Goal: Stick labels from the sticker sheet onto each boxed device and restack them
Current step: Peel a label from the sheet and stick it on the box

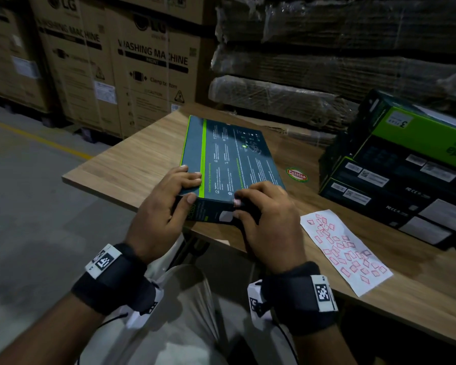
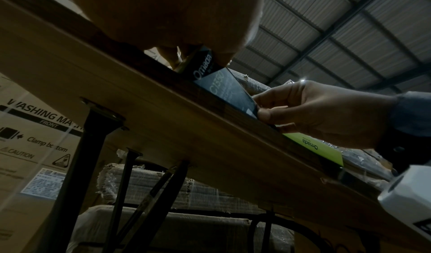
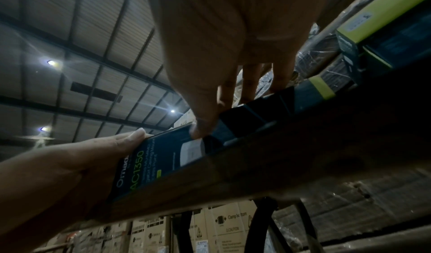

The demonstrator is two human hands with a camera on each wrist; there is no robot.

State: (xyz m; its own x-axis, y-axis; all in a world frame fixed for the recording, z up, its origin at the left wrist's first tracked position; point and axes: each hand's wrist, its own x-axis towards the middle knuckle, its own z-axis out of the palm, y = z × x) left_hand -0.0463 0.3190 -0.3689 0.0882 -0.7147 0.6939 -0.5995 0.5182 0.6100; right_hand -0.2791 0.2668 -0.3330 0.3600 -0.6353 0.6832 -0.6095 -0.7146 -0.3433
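Observation:
A flat dark teal boxed device [image 1: 229, 154] with a green stripe lies on the wooden table [image 1: 132, 159], its near end over the front edge. My left hand [image 1: 192, 188] grips the near left corner, fingers on top and thumb on the front side. My right hand [image 1: 237, 205] pinches the near edge further right, thumb [image 3: 203, 127] on the front side, fingers on top. A small pink label [image 1: 238, 203] sits at its fingertips on that edge. The white sticker sheet [image 1: 345, 251] with several pink labels lies right of my hands. The box front [image 2: 224, 89] reads Omada.
A stack of similar dark and green boxes [image 1: 395, 185] stands at the table's right. A round red and green sticker [image 1: 297, 175] lies on the table between box and stack. Washing machine cartons [image 1: 142, 69] and wrapped cardboard bundles [image 1: 300, 61] stand behind. Grey floor is on the left.

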